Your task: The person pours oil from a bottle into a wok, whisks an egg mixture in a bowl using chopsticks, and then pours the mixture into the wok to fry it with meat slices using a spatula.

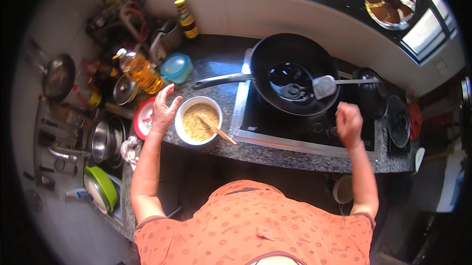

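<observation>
My left hand [165, 109] hovers with its fingers apart over the counter, between a red-rimmed plate [139, 119] and a white bowl [178, 125] of yellowish food. Wooden chopsticks [220, 132] lean over the bowl's rim. My right hand [349, 120] is curled above the front right of the cooktop [287, 132]; whether its fingers hold anything is not visible. A black wok [295, 108] with shiny liquid in its bottom stands on the cooktop, its handle pointing left. The metal spatula [325, 87] rests in the wok, its handle over the right rim.
Behind my left hand stand an oil bottle [142, 73], a blue lidded container [177, 66] and a yellow-capped bottle [188, 22]. A black pan [371, 97] and a glass lid [398, 121] are at the right. A metal bowl [100, 141] and a green basin [105, 185] lie left.
</observation>
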`<act>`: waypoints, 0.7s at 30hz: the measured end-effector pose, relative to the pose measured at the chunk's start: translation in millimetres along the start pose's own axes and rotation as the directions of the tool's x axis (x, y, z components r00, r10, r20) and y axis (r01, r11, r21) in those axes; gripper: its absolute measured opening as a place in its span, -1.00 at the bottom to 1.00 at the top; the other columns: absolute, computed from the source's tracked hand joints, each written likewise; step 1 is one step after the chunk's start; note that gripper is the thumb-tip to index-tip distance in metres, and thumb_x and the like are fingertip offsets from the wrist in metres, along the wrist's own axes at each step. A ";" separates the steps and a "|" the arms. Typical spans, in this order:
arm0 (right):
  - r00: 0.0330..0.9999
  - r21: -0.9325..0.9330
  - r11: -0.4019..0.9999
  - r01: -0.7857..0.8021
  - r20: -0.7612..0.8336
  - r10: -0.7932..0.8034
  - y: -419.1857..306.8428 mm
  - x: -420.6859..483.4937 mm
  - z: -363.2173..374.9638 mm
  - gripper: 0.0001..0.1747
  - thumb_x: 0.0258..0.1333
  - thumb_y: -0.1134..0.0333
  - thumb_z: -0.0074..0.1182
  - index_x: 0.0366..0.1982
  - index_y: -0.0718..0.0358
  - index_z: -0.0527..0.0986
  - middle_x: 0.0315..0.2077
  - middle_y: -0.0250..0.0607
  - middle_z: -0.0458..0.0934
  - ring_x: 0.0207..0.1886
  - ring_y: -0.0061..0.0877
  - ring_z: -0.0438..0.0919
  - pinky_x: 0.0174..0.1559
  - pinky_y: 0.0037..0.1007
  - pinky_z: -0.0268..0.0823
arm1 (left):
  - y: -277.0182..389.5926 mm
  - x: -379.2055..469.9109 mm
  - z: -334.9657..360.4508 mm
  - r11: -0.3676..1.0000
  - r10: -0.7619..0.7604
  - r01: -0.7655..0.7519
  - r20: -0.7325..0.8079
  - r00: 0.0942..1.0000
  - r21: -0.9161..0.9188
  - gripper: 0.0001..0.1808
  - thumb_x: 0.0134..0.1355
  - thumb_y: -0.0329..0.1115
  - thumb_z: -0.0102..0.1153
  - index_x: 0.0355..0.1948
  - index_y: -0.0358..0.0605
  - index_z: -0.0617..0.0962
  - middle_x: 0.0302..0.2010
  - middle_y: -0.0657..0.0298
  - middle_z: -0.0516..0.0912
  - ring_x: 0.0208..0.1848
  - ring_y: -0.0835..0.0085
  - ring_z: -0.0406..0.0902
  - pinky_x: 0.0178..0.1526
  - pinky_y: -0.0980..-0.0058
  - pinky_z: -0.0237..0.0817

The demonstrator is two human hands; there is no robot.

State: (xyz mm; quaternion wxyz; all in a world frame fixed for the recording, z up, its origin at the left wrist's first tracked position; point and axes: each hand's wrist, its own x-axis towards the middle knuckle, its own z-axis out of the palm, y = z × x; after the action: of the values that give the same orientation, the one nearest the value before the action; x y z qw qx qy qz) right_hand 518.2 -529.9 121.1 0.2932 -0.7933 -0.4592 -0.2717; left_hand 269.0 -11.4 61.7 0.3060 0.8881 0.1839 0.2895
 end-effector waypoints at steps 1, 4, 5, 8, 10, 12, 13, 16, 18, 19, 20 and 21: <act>0.999 0.104 0.994 -0.023 0.031 0.020 -26.3 -24.2 17.4 -0.66 -0.08 0.63 0.15 -0.17 0.24 0.52 -0.46 -0.18 0.55 -0.45 -0.30 0.53 -0.40 -0.30 0.40 | -19.9 -18.1 -6.8 0.990 -0.099 0.095 -0.033 0.995 -0.107 -0.39 0.16 -0.09 0.35 0.15 -0.18 0.48 0.02 0.07 0.60 0.06 0.26 0.54 0.13 0.34 0.34; 0.865 0.364 0.802 -0.473 0.362 0.346 -119.3 -84.5 82.6 -0.73 0.04 0.49 0.24 -0.15 0.24 0.56 -0.43 -0.23 0.58 -0.43 -0.46 0.55 -0.36 -0.42 0.43 | -55.0 -80.9 -10.8 0.864 -0.390 0.383 0.047 0.920 -0.326 -0.41 0.30 -0.07 0.21 0.20 -0.27 0.42 0.04 0.20 0.54 0.05 0.45 0.50 0.10 0.45 0.35; 0.711 0.455 0.553 -0.698 0.530 0.462 -147.6 -98.4 108.7 -0.70 0.11 0.42 0.24 -0.08 0.26 0.53 -0.45 -0.31 0.57 -0.39 -0.58 0.54 -0.33 -0.48 0.43 | -58.8 -96.9 -5.6 0.872 -0.394 0.384 0.030 0.918 -0.304 -0.40 0.33 -0.01 0.16 0.19 -0.27 0.41 0.01 0.23 0.53 -0.03 0.49 0.50 0.01 0.52 0.39; 0.393 0.441 -0.127 -0.889 0.874 0.286 -203.8 -110.1 185.0 -0.47 0.19 0.37 0.20 0.16 0.27 0.34 -0.28 -0.22 0.56 -0.25 -0.56 0.57 -0.25 -0.49 0.49 | -64.1 -121.5 13.7 0.465 -0.656 0.715 0.339 0.675 -0.523 -0.36 0.37 0.07 0.06 0.27 -0.16 0.35 0.05 0.22 0.54 -0.12 0.52 0.53 -0.14 0.51 0.42; 0.337 0.377 -0.297 -0.877 0.924 0.178 -234.5 -87.8 215.3 -0.26 0.22 0.34 0.17 0.33 0.22 0.09 -0.14 -0.08 0.52 -0.17 -0.45 0.59 -0.19 -0.42 0.53 | -66.7 -119.6 23.1 0.422 -0.584 0.735 0.460 0.668 -0.531 -0.36 0.39 0.17 -0.07 0.27 -0.08 0.36 0.08 0.24 0.55 -0.06 0.48 0.57 -0.14 0.47 0.44; 0.324 0.358 -0.399 -0.844 0.934 0.151 -253.2 -60.4 235.5 -0.03 0.22 0.27 0.19 0.43 0.11 -0.19 -0.02 0.07 0.47 -0.11 -0.32 0.61 -0.15 -0.34 0.55 | -69.7 -106.3 26.7 0.428 -0.534 0.746 0.524 0.664 -0.510 -0.36 0.39 0.20 -0.11 0.27 -0.05 0.36 0.08 0.26 0.55 -0.07 0.49 0.60 -0.14 0.46 0.44; 0.343 0.385 -0.404 -0.830 0.923 0.174 -259.7 -48.4 244.6 0.01 0.22 0.18 0.19 0.44 0.02 -0.23 0.02 0.11 0.43 -0.14 -0.31 0.62 -0.16 -0.31 0.56 | -77.2 -100.3 27.9 0.434 -0.515 0.752 0.548 0.659 -0.496 -0.36 0.40 0.20 -0.12 0.26 -0.05 0.36 0.08 0.27 0.56 -0.10 0.51 0.61 -0.14 0.48 0.44; 0.267 0.372 -0.374 -0.850 0.915 0.303 -271.3 -22.6 264.7 -0.24 0.27 0.08 0.08 0.34 0.06 -0.01 0.03 -0.03 0.44 -0.08 -0.29 0.59 -0.22 -0.20 0.58 | -99.3 -83.7 29.1 0.442 -0.384 0.762 0.668 0.638 -0.473 -0.37 0.40 0.19 -0.13 0.24 -0.07 0.39 -0.02 0.31 0.62 -0.20 0.60 0.62 -0.27 0.59 0.44; 0.257 0.384 -0.355 -0.852 0.898 0.357 -272.1 -21.1 278.9 -0.29 0.26 0.06 0.10 0.29 0.06 0.06 0.09 -0.07 0.38 -0.08 -0.26 0.59 -0.30 -0.17 0.60 | -102.6 -74.5 30.2 0.480 -0.330 0.760 0.712 0.620 -0.439 -0.38 0.40 0.18 -0.12 0.21 -0.12 0.43 -0.09 0.31 0.65 -0.23 0.63 0.62 -0.35 0.63 0.43; 0.236 0.365 -0.356 -0.860 0.904 0.357 -271.3 -22.9 284.8 -0.32 0.26 0.09 0.11 0.27 0.07 0.08 0.10 -0.09 0.36 0.01 -0.26 0.54 -0.29 -0.18 0.60 | -90.5 -72.9 31.7 0.436 -0.388 0.766 0.669 0.634 -0.472 -0.43 0.39 0.16 -0.07 0.06 -0.15 0.50 -0.31 0.36 0.61 -0.44 0.65 0.51 -0.49 0.65 0.31; 0.260 0.398 -0.373 -0.838 0.892 0.368 -268.6 -25.2 288.9 -0.32 0.26 0.10 0.11 0.27 0.07 0.08 0.10 -0.10 0.36 0.05 -0.27 0.51 -0.28 -0.18 0.61 | -91.6 -71.0 34.9 0.480 -0.357 0.755 0.687 0.633 -0.447 -0.43 0.39 0.15 -0.05 0.07 -0.17 0.50 -0.30 0.35 0.61 -0.39 0.63 0.52 -0.44 0.63 0.33; 0.286 0.426 -0.392 -0.816 0.885 0.366 -270.9 -26.8 292.6 -0.32 0.26 0.12 0.11 0.27 0.07 0.08 0.10 -0.11 0.36 0.10 -0.28 0.47 -0.26 -0.18 0.61 | -97.9 -72.2 31.3 0.523 -0.339 0.742 0.696 0.633 -0.420 -0.43 0.39 0.14 -0.04 0.08 -0.19 0.50 -0.29 0.34 0.60 -0.35 0.61 0.53 -0.38 0.61 0.36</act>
State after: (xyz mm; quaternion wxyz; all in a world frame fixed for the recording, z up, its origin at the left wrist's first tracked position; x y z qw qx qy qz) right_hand 313.5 -226.0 -38.3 0.7067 -0.5444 -0.0078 0.4518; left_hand 218.8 11.4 -51.2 0.7213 0.6439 0.2521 -0.0402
